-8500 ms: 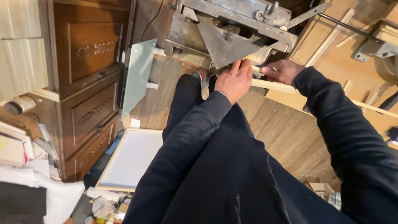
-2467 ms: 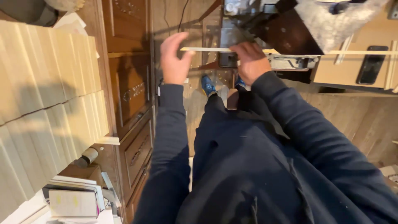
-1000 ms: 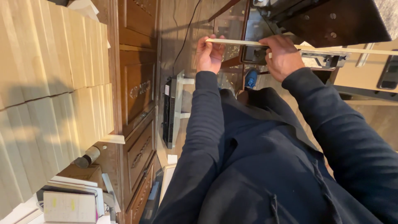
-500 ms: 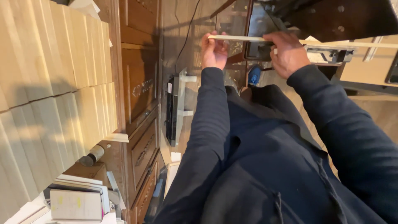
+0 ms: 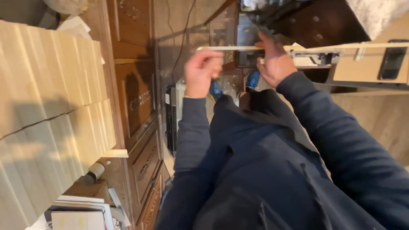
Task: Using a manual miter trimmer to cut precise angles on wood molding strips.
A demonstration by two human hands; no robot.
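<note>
1. Reaching forward from dark blue sleeves, both arms stretch out ahead of the person's body toward a thin pale wooden strip (image 5: 238,48) that runs level across the top of the view.
2. The left hand (image 5: 203,72) is curled into a loose fist just under the strip's left end; it is blurred, and whether its fingers actually grip the strip cannot be told.
3. The right hand (image 5: 275,61) is raised with the palm turned away and the fingers closed about the strip near its middle, the thumb side toward the left hand.
4. The strip carries on to the right past the right hand, over a metal machine bracket (image 5: 315,57), toward the right edge of the view.
5. Two blue shoes (image 5: 253,79) show on the wooden floor (image 5: 375,115) below the hands.
6. A dark phone (image 5: 390,63) lies on a light wooden board (image 5: 362,70) at the upper right.
7. A dark carved wooden cabinet (image 5: 138,106) with drawers stands to the left of the person.
8. A stack of pale wooden slats (image 5: 51,110) fills the left side, beside the cabinet.
9. A pile of papers (image 5: 81,211) sits in the lower left corner.
</note>
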